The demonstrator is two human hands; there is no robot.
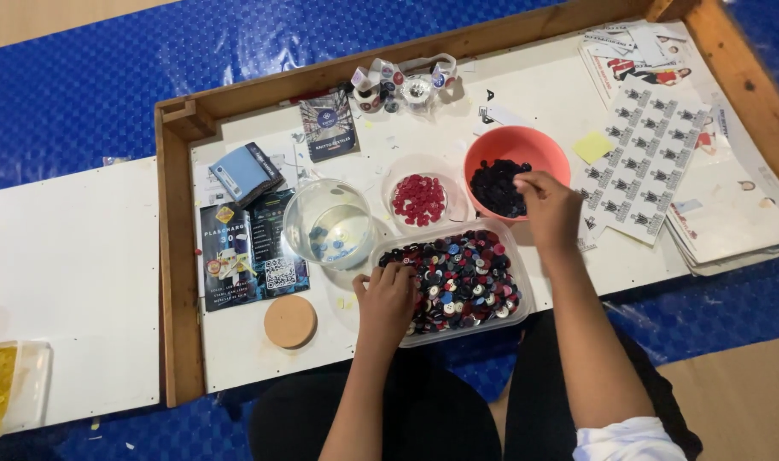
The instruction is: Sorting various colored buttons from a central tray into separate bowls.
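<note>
A clear rectangular tub (519,309) in front of me holds a heap of mixed buttons (466,277), red, black, blue and white. My left hand (388,294) rests on the tub's left end, fingers curled down into the buttons. My right hand (547,205) reaches over the coral bowl (516,148), fingertips pinched at the black buttons (498,186) inside it; whether it holds one I cannot tell. A small clear dish of red buttons (418,198) sits between the bowls. A clear round bowl (328,224) to the left holds a few blue buttons.
Everything sits on a white board with a wooden rim (172,256). A round cork lid (289,321), dark leaflets (248,252), a blue card box (245,172), tape rolls (402,84) and printed sheets (654,162) lie around. A yellow-filled tub (1,384) sits far left.
</note>
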